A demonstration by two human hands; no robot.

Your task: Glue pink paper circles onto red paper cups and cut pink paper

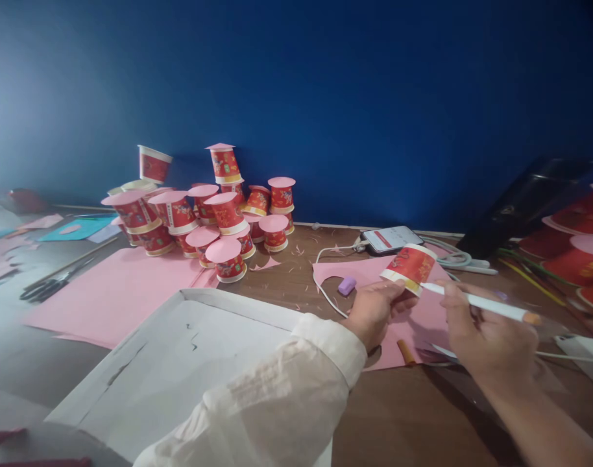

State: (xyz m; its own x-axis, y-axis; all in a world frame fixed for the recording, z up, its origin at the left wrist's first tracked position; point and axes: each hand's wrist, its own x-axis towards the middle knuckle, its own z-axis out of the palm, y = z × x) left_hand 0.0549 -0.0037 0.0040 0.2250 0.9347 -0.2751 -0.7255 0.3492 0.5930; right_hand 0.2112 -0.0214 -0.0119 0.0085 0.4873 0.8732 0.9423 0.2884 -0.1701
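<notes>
My left hand (377, 311) is closed on a red paper cup (409, 264) with a patterned print, tilted on its side above a cut sheet of pink paper (374, 267). In my right hand (491, 334) is a white pen (491, 306). Its tip meets the cup near the pale, yellowish rim band. I cannot make out any mark there. Below the hands, a purple piece that looks like an eraser (346, 285) and a small orange-brown piece (405, 352) lie on or beside the pink paper.
Stacked red cups with pink paper discs (228, 211) stand at the back left. Nearby are a white box lid (180, 363), pink sheets (116, 298) and scissors (48, 288). A phone (392, 239) with a cable lies behind the hands. More cups (576, 259) and a dark bottle (515, 207) stand right.
</notes>
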